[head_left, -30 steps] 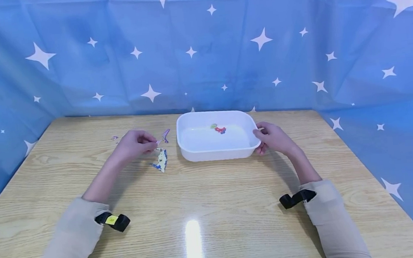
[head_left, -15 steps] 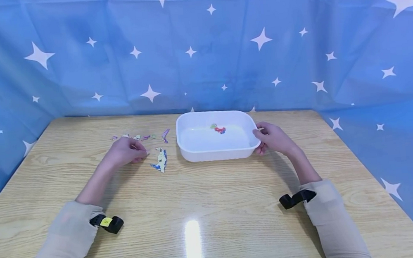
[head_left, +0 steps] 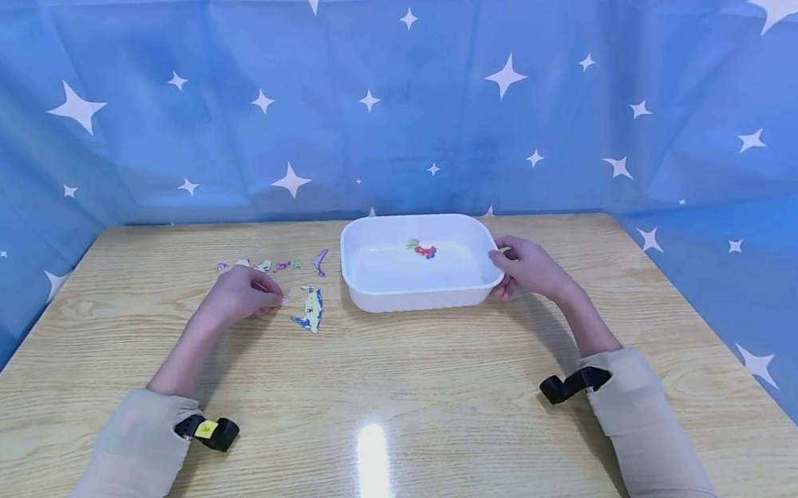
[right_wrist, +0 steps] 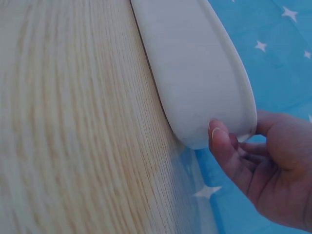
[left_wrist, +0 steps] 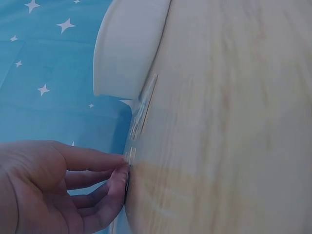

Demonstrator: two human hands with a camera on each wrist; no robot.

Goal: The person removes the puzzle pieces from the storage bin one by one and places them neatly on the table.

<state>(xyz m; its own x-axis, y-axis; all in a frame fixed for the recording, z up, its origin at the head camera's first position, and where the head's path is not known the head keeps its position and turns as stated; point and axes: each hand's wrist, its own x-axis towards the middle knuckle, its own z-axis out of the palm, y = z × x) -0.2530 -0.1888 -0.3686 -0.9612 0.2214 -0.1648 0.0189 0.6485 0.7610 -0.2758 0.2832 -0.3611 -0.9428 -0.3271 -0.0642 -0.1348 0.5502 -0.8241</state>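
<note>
In the head view, my left hand is low over the table, thumb and fingers pinching a small flat pinkish cutout. Most of that cutout is hidden by the fingertips. Just right of it lies a larger pale cutout with blue edges. My right hand grips the right end of a white plastic tub, thumb over the rim and fingers beneath it, as the right wrist view also shows. A green cutout and a red-and-blue one lie inside the tub.
Behind the left hand, several small cutouts form a row, among them a purple curved one near the tub and a purple one at the far left. A blue star-patterned curtain hangs behind the wooden table.
My left hand has drawn back left and slightly toward me with the pinkish cutout, uncovering the row of small cutouts behind it. The right hand and the tub have stayed put.
</note>
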